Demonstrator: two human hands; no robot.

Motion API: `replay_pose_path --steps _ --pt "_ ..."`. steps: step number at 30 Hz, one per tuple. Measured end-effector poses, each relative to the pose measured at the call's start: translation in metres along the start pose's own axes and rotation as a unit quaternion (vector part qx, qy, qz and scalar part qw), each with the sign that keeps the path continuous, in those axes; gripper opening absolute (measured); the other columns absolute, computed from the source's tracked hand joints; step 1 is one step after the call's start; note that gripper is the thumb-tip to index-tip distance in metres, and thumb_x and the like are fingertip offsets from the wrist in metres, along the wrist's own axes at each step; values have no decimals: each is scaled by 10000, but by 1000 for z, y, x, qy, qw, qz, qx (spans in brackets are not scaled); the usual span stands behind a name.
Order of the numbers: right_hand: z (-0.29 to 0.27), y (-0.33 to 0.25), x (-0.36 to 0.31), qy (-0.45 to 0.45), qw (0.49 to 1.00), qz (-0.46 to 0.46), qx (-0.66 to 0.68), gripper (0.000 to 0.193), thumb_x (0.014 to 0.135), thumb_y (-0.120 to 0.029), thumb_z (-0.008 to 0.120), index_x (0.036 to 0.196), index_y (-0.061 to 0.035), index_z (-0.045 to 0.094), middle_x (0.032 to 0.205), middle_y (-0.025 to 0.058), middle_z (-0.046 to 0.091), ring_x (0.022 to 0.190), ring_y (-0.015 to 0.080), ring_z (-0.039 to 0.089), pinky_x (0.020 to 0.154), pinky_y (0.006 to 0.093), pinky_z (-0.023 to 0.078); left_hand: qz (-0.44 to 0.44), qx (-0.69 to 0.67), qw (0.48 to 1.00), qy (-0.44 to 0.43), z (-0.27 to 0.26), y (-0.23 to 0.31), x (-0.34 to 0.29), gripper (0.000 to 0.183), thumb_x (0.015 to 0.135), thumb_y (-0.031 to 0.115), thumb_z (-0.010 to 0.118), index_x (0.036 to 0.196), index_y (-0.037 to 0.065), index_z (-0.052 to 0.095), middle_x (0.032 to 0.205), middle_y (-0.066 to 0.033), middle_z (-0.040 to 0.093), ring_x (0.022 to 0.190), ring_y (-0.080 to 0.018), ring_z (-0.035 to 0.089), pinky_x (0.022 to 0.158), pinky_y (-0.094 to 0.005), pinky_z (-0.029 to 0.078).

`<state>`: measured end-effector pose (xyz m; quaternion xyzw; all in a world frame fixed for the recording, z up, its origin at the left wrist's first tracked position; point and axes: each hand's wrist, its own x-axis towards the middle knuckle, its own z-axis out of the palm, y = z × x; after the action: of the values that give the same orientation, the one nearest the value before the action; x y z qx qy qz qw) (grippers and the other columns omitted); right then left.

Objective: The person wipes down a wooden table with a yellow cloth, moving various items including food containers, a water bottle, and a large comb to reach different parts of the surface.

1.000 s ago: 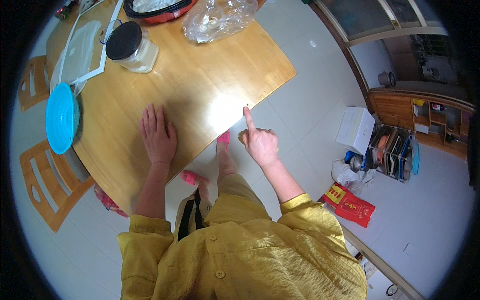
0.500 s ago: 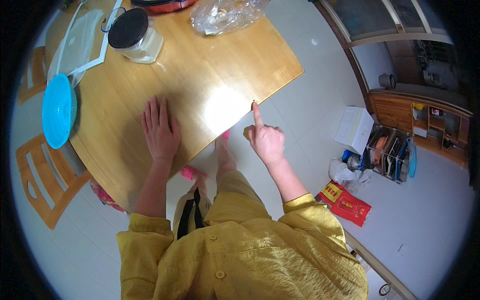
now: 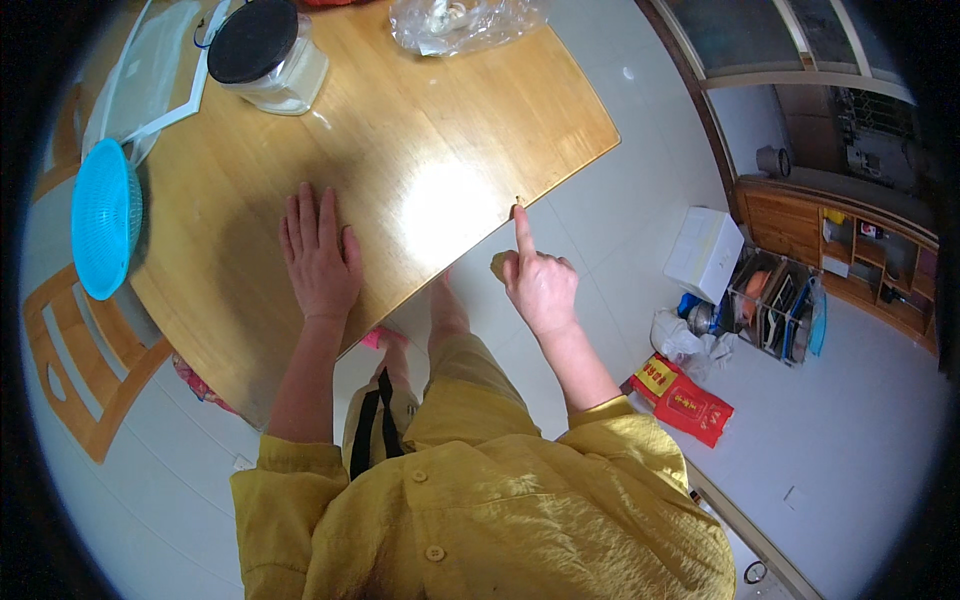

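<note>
My left hand (image 3: 319, 262) lies flat on the wooden table (image 3: 370, 130), palm down, fingers stretched out, holding nothing. At the table's near right edge, my right hand (image 3: 543, 290) points its index finger at a tiny dark speck (image 3: 518, 201) on the rim. Its fingertip is at or just beside that speck. The other fingers are curled in, and an olive-brown piece (image 3: 499, 265) sticks out by the thumb. Most of that piece is hidden in the hand, so its kind cannot be made out.
A black-lidded clear jar (image 3: 285, 80), a clear plastic bag (image 3: 470, 30) and a white frame (image 3: 185, 115) are on the table. A blue basket (image 3: 105, 220) is at its left edge, near a wooden chair (image 3: 95, 370). A white box (image 3: 703, 253) and red bag (image 3: 690, 405) lie on the floor.
The view has shifted slightly, so the table's things sit a little differently in the picture. My left hand stays flat; the right index finger remains at the same speck on the edge.
</note>
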<state>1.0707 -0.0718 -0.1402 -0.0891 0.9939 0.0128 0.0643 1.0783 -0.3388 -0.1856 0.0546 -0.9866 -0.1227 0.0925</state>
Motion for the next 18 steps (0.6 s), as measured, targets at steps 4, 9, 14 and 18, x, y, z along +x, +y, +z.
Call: replay_pose_path --steps 4,9,14,18 --pt "2 -2 0 9 1000 6 10 627 780 -190 556 1383 -107 405 445 62 520 366 216 511 493 321 473 -2 3 1000 0 -5 2 1 516 882 229 485 1373 98 397 1455 -137 333 1348 -325 294 1111 -469 211" --pt "2 -3 1 -2 1000 7 11 647 784 -193 563 1396 -89 379 440 61 515 364 212 508 491 318 472 -3 -9 1000 0 -4 2 1 511 884 225 478 1374 104 398 1456 -133 332 1351 -318 291 1115 -468 204" --pt "4 -2 -1 -1 1000 4 16 663 784 -181 566 1406 -81 360 440 64 514 366 212 506 490 318 467 -5 -7 1000 -9 -8 3 0 511 887 225 478 1375 99 395 1458 -136 326 1353 -319 285 1117 -471 198" --pt "3 -2 -1 -20 1000 7 20 669 784 -178 570 1409 -77 355 453 68 522 378 212 512 506 318 470 2 3 1000 -9 -8 2 1 513 888 223 476 1375 90 390 1457 -143 325 1355 -324 279 1117 -475 197"
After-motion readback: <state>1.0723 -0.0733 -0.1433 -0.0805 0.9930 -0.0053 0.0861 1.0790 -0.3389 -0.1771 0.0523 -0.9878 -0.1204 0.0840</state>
